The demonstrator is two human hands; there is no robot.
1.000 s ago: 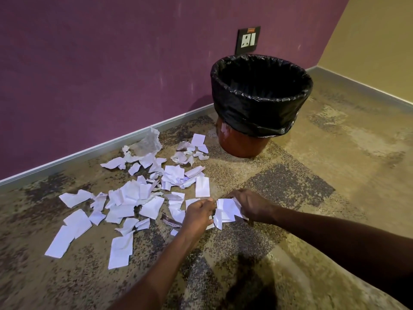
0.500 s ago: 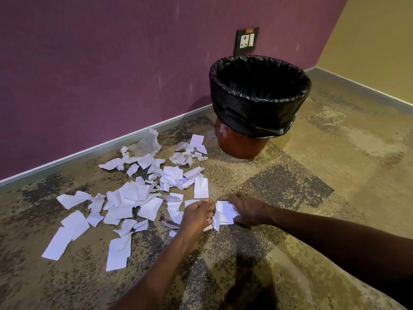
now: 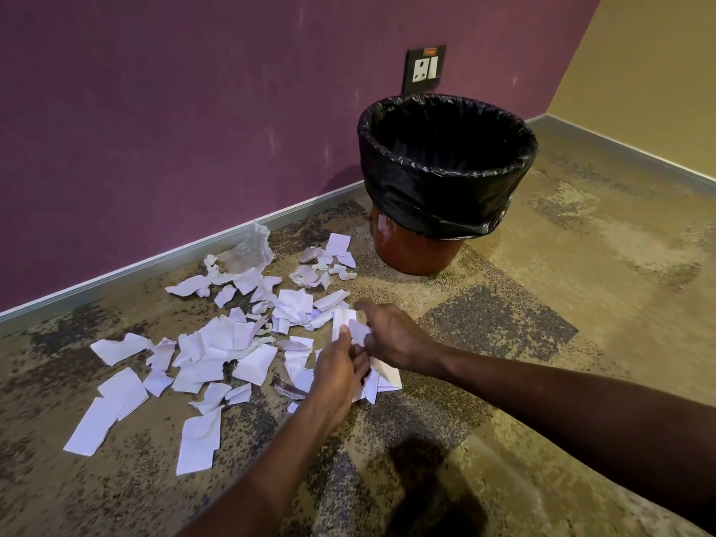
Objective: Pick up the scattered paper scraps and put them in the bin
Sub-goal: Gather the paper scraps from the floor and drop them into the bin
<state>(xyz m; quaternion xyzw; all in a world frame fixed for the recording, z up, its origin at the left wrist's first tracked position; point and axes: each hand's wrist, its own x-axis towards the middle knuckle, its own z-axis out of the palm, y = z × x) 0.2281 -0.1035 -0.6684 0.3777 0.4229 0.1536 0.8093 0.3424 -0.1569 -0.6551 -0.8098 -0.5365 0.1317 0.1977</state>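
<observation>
Beside the paper scraps (image 3: 217, 346), both hands now closer together, lifting a bunch

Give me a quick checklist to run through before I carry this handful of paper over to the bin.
1. Paper in the grip: ok. The left hand and right hand both hold a bunch of scraps just above the carpet.
2. Bunch secure: cannot tell. Loose corners hang below the hands; some may slip.
3. Bin ready: ok. It stands upright, liner folded over the rim, mouth open.
4. Path to the bin: ok. Only carpet and small scraps lie between.
5. Room in the bin: cannot tell. Its inside is too dark to read.
6. Floor cleared: not ok. Many scattered scraps lie to the left.
</observation>
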